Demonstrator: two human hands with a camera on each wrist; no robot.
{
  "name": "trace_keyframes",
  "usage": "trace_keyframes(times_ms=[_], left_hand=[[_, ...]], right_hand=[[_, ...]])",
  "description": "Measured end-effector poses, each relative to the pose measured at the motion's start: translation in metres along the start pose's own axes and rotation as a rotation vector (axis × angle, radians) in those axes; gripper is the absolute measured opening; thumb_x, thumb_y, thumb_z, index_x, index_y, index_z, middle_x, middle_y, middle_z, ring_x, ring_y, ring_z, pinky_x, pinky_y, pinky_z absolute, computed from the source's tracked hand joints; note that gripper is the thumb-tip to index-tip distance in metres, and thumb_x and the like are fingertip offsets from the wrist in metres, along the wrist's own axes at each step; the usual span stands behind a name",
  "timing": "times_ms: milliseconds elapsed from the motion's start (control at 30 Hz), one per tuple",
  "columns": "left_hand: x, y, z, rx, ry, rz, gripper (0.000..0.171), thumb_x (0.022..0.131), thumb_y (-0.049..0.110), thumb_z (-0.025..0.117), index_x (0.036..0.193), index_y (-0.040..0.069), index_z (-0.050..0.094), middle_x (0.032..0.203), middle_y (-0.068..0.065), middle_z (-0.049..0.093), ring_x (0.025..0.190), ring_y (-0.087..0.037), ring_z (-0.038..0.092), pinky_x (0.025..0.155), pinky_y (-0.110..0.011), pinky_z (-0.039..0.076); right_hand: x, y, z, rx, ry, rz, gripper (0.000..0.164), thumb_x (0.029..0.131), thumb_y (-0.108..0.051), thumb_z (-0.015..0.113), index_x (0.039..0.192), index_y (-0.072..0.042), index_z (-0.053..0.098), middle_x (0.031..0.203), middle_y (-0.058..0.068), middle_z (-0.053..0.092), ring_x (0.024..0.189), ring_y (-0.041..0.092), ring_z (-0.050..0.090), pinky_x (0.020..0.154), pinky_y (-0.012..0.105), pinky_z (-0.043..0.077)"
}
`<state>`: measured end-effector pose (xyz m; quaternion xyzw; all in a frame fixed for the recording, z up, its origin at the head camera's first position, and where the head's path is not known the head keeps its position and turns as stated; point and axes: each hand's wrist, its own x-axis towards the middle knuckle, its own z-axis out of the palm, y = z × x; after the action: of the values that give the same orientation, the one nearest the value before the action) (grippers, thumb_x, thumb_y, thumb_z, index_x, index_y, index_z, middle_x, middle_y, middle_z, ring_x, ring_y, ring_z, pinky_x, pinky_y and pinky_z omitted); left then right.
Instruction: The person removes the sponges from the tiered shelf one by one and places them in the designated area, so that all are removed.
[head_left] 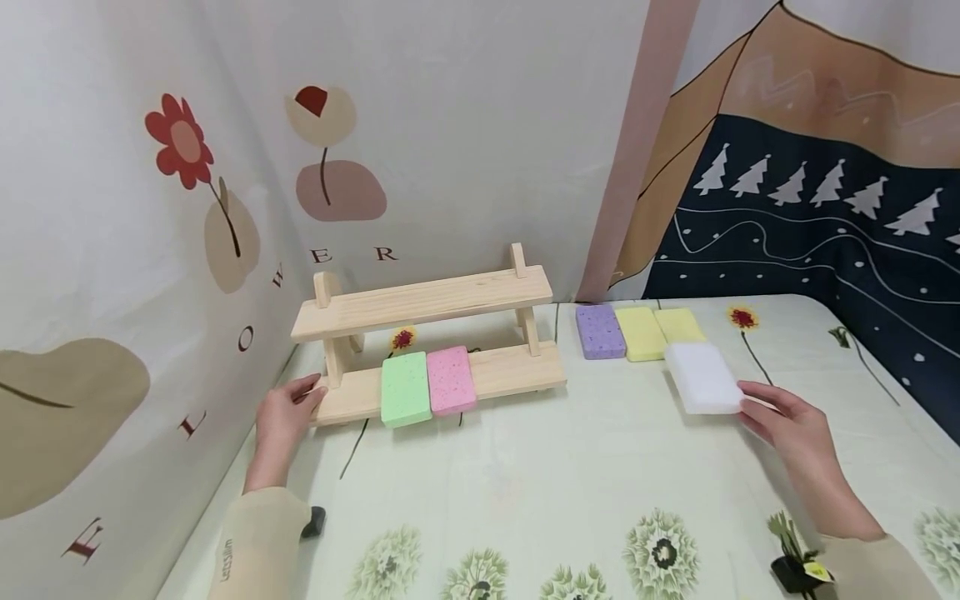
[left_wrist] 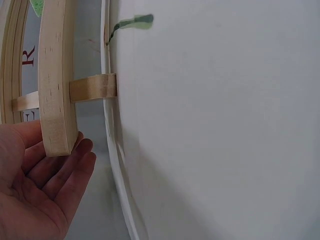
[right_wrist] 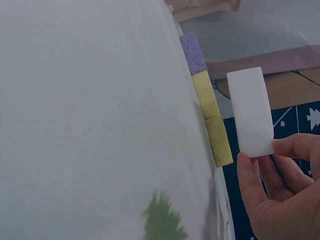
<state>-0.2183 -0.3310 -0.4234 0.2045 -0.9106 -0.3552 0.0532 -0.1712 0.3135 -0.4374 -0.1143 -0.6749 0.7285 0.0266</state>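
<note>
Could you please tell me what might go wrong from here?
The right hand holds the white block only by one end, so it might tilt or slip. The green sponge and pink sponge jut past the front edge of the lower shelf, so a bump could knock them down. The left hand grips that shelf's end; a tug might shift the wooden rack.

Found along left and far edges of surface [head_left: 555, 467]: pale hanging fabric [head_left: 480, 117], printed with red flower [head_left: 183, 142], tan shapes [head_left: 75, 433] and dark red letters [head_left: 318, 256]. Noted toward far right corner: pinkish vertical band [head_left: 637, 142], then brown peak [head_left: 840, 92] above navy field [head_left: 750, 279] bearing white trees [head_left: 828, 185]. Seen near front edge: green dandelion prints [head_left: 662, 552] on pale cloth [head_left: 517, 475]. Lit softly.
</note>
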Motion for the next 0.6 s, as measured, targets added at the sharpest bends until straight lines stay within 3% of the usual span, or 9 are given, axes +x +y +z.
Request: trace_keyframes(times_ms=[333, 600], left_hand=[[0.001, 0.002, 0.000, 0.008, 0.005, -0.003, 0.044, 0.102, 0.026, 0.059, 0.142, 0.009, 0.055, 0.142, -0.020, 0.058, 0.120, -0.034, 0.058, 0.074, -0.025, 0.046], [0.000, 0.001, 0.001, 0.010, 0.008, 0.002, 0.044, 0.102, 0.025, 0.059, 0.142, 0.008, 0.054, 0.141, -0.021, 0.058, 0.123, -0.037, 0.057, 0.087, -0.039, 0.051]], right_hand=[[0.009, 0.012, -0.013, -0.061, 0.031, 0.031, 0.024, 0.094, -0.016, 0.070, 0.117, -0.021, 0.071, 0.104, -0.023, 0.057, 0.084, -0.013, 0.066, 0.074, 0.012, 0.056], [0.017, 0.014, -0.015, -0.177, 0.078, 0.071, 0.024, 0.098, -0.015, 0.062, 0.121, -0.022, 0.068, 0.100, -0.025, 0.052, 0.082, -0.017, 0.063, 0.074, 0.010, 0.055]])
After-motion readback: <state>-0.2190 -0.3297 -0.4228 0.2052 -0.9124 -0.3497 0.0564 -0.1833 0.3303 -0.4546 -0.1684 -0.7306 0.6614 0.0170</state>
